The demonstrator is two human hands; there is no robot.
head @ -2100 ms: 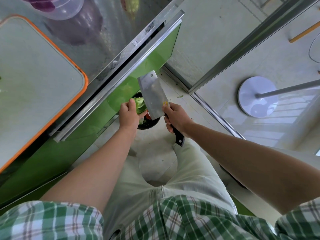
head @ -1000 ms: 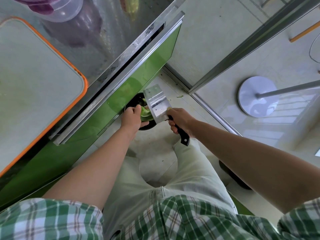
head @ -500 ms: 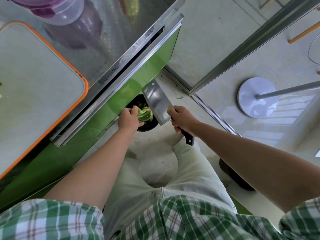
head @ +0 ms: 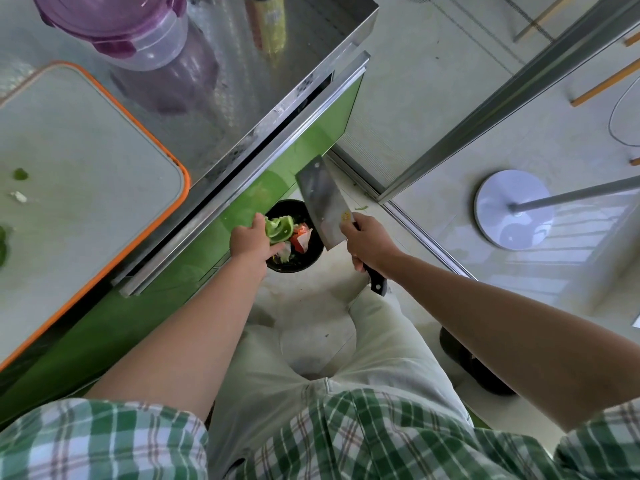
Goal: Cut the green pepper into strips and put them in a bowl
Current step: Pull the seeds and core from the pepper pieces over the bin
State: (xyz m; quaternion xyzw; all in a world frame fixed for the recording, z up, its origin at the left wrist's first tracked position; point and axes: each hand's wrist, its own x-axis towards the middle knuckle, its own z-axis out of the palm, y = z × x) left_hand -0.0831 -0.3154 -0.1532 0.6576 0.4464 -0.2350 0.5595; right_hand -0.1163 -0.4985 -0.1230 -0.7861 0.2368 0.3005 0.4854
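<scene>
Head view.

Change: a second ago the cleaver (head: pixel 322 202) blade was tipped in against the pepper (head: pixel 277 227). Now it stands clear, just right of the pepper and over the right side of the bin (head: pixel 294 268). The pepper has turned slightly in the left hand (head: pixel 250 241), so its hollow faces up. Both hands stay over the bin.

Reading: this looks like scraping core and seeds into the bin, with one scraping pass apparently done. That is preparation only. No strips are cut yet and no bowl is in view, so the task is at an early stage. The pepper must go back to the board (head: pixel 86 161) before slicing.

Left hand: fingers (head: pixel 259 220) and thumb are curled round the pepper, holding it above the left part of the bin.

Right hand (head: pixel 369 242): fingers are wrapped round the cleaver handle, at the right edge of the bin, with the handle end pointing back toward the person.

Pepper: an open piece, not whole. It is bright green and glossy, and the wall curls round a paler hollow inside. Whether any seeds are left, I cannot tell.

Bin: black and round, on the floor, with red and white scraps (head: pixel 300 237) in it below the pepper.

Board: on the worktop (head: pixel 294 46), well left of the bin and above it. A few green bits (head: pixel 20 174) lie on its far left side.
</scene>
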